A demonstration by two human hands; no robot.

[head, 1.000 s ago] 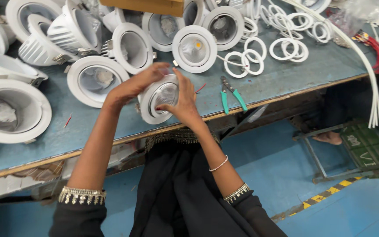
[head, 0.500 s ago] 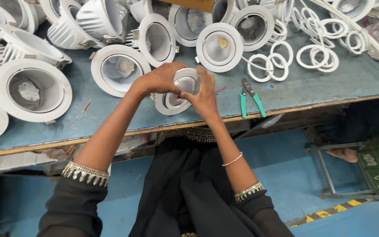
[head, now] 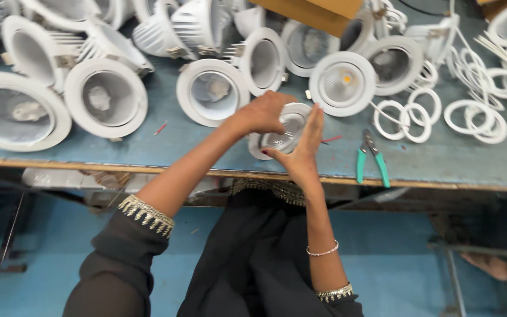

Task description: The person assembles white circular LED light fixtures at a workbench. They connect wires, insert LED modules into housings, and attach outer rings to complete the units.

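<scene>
At the left of the frame, white downlight housings are crowding the blue tabletop. Near the centre, we are gripping a round downlight fitting over the tabletop's front edge, our left hand curling over its top and our right hand pressing flat against its side. Further right, green-handled pliers are lying below white rings.

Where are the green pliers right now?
In the head view, the green-handled pliers lie on the blue table near its front edge, just right of the right hand, below the white rings.
</scene>
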